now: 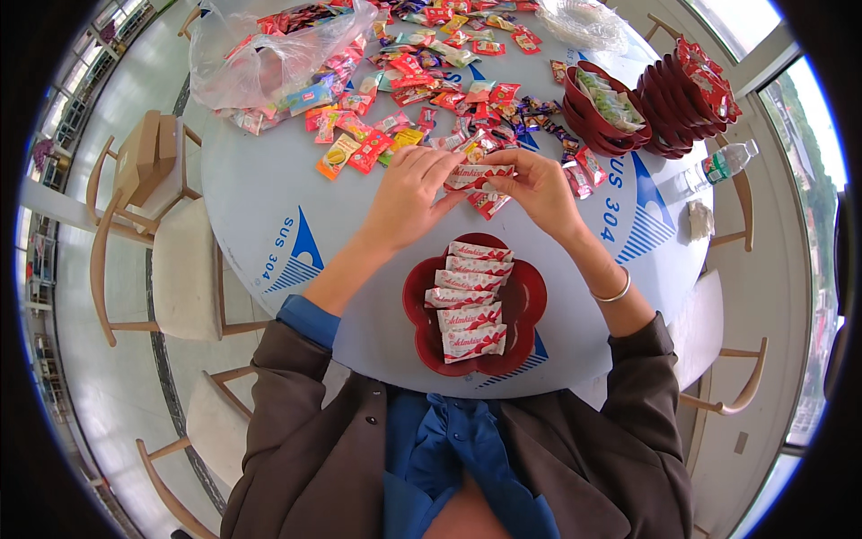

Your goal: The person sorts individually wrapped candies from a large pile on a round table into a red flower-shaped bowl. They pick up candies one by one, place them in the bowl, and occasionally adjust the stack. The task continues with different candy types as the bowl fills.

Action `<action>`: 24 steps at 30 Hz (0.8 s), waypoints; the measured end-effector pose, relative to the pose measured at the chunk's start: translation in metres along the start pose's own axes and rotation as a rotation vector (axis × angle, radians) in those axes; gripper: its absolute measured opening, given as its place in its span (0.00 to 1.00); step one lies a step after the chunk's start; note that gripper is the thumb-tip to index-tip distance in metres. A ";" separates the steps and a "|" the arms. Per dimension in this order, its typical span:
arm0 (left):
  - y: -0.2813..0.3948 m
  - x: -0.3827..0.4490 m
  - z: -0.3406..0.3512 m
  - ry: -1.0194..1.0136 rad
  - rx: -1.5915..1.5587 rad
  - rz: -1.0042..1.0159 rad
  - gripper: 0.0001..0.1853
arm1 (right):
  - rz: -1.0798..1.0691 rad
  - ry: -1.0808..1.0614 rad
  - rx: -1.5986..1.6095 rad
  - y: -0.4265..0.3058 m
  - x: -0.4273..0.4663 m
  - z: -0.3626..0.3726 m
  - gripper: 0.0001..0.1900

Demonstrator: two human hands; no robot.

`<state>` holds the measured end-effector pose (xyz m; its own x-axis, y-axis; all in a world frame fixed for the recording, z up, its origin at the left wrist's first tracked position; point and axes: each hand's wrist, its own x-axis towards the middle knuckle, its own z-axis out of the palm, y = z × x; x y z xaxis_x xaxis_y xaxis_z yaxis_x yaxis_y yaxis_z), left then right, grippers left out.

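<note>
Between my two hands, above the table, is a white wrapped candy with a red ribbon print (477, 177). My right hand (539, 188) pinches its right end between thumb and fingers. My left hand (414, 195) is at its left end, the fingers bent over it; whether they grip it is hard to tell. Nearer to me stands a dark red flower-shaped bowl (528, 296), holding a column of several similar white wrapped candies (473, 316), overlapping one another. A red-wrapped candy (488, 204) lies on the table just below my hands.
Mixed wrapped candies (444, 87) spread over the far side of the round table (269, 195), beside a clear plastic bag (249, 67). At right stand a red bowl with green-white packets (606, 101), stacked red bowls (673, 101), a plastic bottle (727, 163) and a crumpled tissue (701, 219). Chairs surround the table.
</note>
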<state>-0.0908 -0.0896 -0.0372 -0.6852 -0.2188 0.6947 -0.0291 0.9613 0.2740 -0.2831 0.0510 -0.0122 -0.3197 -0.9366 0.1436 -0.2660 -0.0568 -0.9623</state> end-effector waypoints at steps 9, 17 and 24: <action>0.045 -0.019 -0.042 0.012 -0.004 0.084 0.28 | -0.307 0.110 -0.396 -0.051 -0.076 0.008 0.27; 0.078 -0.036 -0.064 -0.038 0.040 0.113 0.28 | -0.638 0.146 -0.715 -0.053 -0.110 0.017 0.25; 0.113 -0.061 -0.082 -0.134 0.002 0.071 0.26 | -0.593 0.148 -0.737 -0.057 -0.155 0.028 0.24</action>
<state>0.0069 0.0187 0.0059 -0.7766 -0.1261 0.6172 0.0212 0.9740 0.2257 -0.1928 0.1899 0.0141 -0.0476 -0.7693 0.6371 -0.9109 -0.2284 -0.3438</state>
